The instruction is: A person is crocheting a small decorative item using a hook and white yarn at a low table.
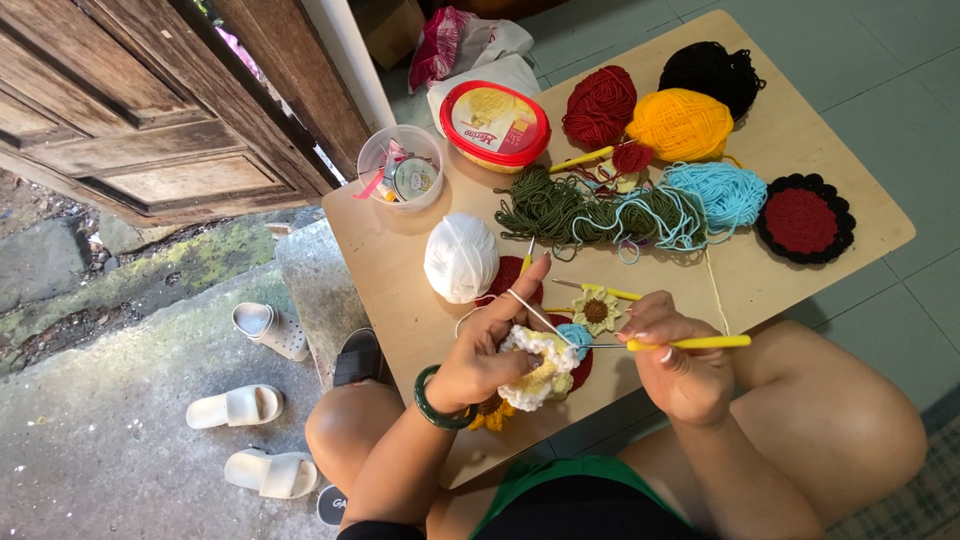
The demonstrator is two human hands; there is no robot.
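Observation:
My left hand holds a small crochet flower piece with white, yellow and blue yarn, the white strand running over my raised index finger. My right hand grips a yellow-handled crochet hook whose metal tip points into the piece. A white yarn ball lies just beyond my left hand. A finished small flower lies on the wooden table between my hands and the yarn piles.
Green yarn tangle, light blue yarn, red, orange and black balls sit farther back. A red-and-black round mat, red-lidded tub and clear cup stand on the table. Sandals lie on the floor at left.

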